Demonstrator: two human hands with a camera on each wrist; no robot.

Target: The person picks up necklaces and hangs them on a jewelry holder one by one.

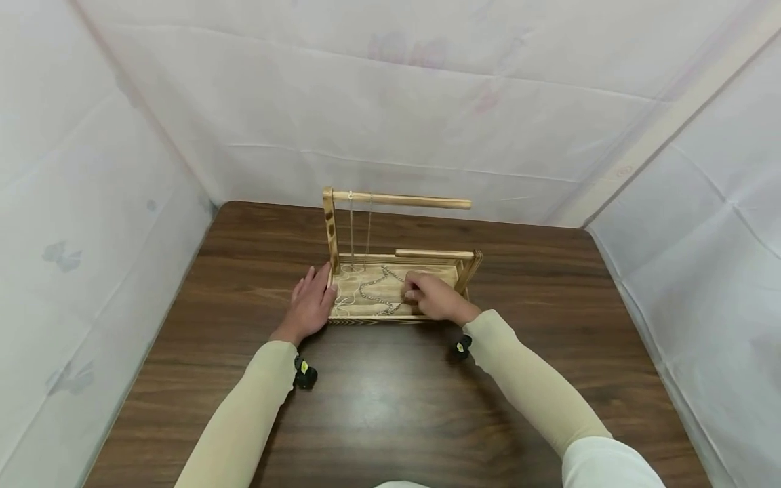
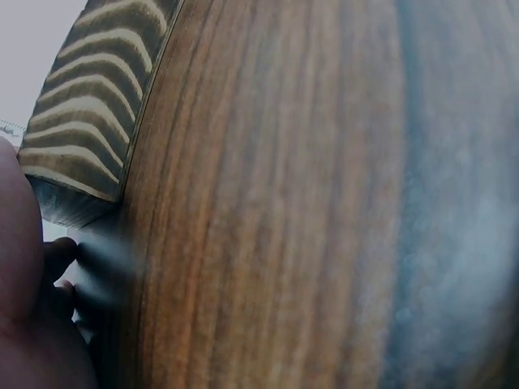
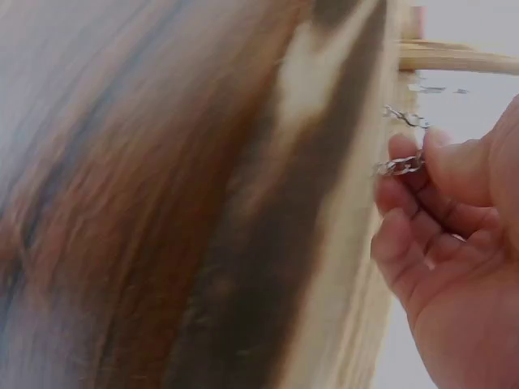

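Our right hand [image 1: 438,298] has its grip pinched on a silver metal chain [image 1: 375,293] lying in the light wooden tray stand [image 1: 454,272] on the dark wood table [image 1: 390,400]. Our left hand [image 1: 310,305], fingers straight and apart, rests against the tray's left end.

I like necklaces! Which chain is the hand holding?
The right hand pinches the thick silver chain lying in the wooden tray. The thin chain hangs from the top bar, untouched.
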